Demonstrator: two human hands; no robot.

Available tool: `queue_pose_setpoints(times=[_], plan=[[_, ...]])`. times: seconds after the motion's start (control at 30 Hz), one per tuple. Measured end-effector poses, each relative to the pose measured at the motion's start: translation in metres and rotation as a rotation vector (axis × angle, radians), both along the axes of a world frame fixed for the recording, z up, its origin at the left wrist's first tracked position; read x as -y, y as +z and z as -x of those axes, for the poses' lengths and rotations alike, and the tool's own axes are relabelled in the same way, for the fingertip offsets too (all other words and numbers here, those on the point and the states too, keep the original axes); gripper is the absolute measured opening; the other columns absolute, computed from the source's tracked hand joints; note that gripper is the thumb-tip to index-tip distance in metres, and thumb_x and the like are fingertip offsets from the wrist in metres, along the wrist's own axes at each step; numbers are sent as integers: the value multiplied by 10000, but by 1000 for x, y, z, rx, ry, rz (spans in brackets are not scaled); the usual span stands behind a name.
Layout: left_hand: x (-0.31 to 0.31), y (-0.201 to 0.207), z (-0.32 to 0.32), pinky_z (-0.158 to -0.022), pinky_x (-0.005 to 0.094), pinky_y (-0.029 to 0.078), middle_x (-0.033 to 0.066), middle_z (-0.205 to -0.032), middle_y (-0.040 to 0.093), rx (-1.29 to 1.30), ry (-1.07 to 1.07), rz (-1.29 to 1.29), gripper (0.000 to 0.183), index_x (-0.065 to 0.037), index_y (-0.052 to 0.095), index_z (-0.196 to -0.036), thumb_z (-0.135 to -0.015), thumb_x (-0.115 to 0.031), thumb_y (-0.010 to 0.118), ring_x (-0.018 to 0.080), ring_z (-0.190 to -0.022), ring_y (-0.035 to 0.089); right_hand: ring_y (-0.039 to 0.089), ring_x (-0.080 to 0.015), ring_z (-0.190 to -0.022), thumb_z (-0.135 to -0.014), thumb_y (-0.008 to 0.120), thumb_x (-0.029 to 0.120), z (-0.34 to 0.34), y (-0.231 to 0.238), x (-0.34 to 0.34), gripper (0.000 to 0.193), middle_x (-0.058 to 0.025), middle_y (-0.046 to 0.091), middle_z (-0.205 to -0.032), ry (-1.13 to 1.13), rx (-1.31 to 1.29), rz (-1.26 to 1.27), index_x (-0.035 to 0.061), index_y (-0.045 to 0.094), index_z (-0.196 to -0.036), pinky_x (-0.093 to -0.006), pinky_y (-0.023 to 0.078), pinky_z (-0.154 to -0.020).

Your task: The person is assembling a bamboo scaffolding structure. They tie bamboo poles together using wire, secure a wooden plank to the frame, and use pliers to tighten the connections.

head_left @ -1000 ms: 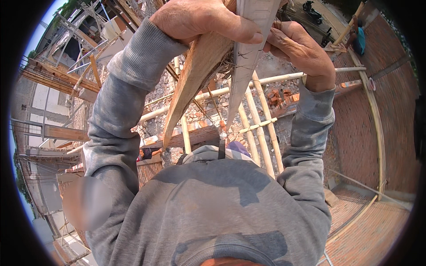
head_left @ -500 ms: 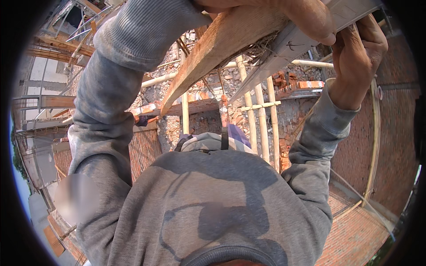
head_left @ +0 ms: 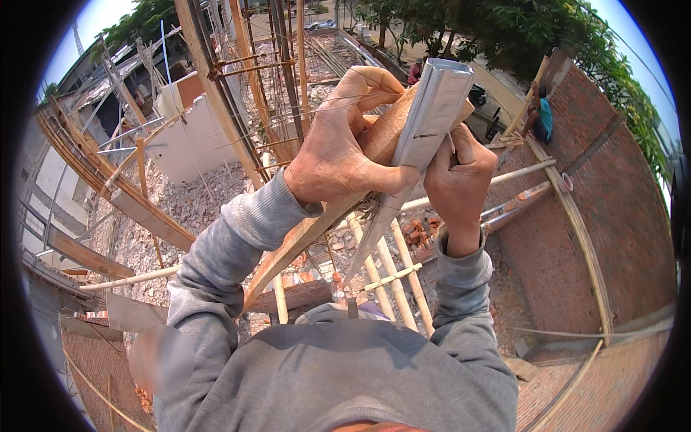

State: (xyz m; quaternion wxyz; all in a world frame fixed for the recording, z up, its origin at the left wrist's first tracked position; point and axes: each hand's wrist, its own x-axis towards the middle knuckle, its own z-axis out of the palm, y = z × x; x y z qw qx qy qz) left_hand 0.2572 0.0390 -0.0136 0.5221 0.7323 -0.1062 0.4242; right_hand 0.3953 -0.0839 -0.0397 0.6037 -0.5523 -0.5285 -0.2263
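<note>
A long wooden beam (head_left: 286,253) slants up from my chest, with a grey metal straightedge (head_left: 426,119) lying along its right side. My left hand (head_left: 337,155) is closed around the two near their upper end. Its thumb presses on the straightedge, and its fingers curl over the wood. Thin strands, string or wire, run past those fingers. Just right of the straightedge, my right hand (head_left: 461,183) is closed in a pinch, its fingertips close against the metal. What sits in that pinch is too small to make out. A wispy brown tangle shows between beam and straightedge, below the left thumb.
Upright rebar (head_left: 284,65) and a timber post (head_left: 216,93) stand at the left. Bamboo poles (head_left: 381,263) cross below, over brick rubble (head_left: 205,209). A brick wall (head_left: 612,194) rises at the right, where a person in a teal top (head_left: 543,119) is near its top.
The view has tilted up, so both hands and the upper end of the beam and straightedge now show. The right hand has moved lower along the straightedge's side.
</note>
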Motion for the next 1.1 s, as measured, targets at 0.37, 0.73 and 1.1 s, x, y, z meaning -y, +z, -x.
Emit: queue_pose_setpoints(times=[0.37, 0.73, 1.1], plan=[[-8, 3, 7, -1047, 429, 598, 191, -1331, 624, -53, 29, -69, 843, -3, 432, -1335, -659, -86, 928, 261, -1214, 668, 627, -122, -576, -827, 614, -30, -16, -16, 14, 251, -152, 737, -760, -78, -157, 145, -16, 794, -1001, -312, 492, -579], [-5, -10, 2, -1059, 387, 566, 251, -1408, 642, 53, 189, -251, 1064, 91, 389, -1586, -673, -143, 883, 261, -1210, 691, 771, -320, -758, -770, 607, -30, 0, -13, 68, 308, -209, 792, -966, -172, 18, 219, -65, 788, -1018, -357, 587, -703], [0, -6, 7, -1008, 382, 584, 284, -1350, 675, 136, 320, -388, 998, 69, 450, -1566, -686, -152, 867, 319, -1156, 727, 478, -105, -567, -872, 803, 42, 64, 44, 87, 174, -77, 580, -655, -182, 129, 313, -83, 746, -978, -294, 375, -519]])
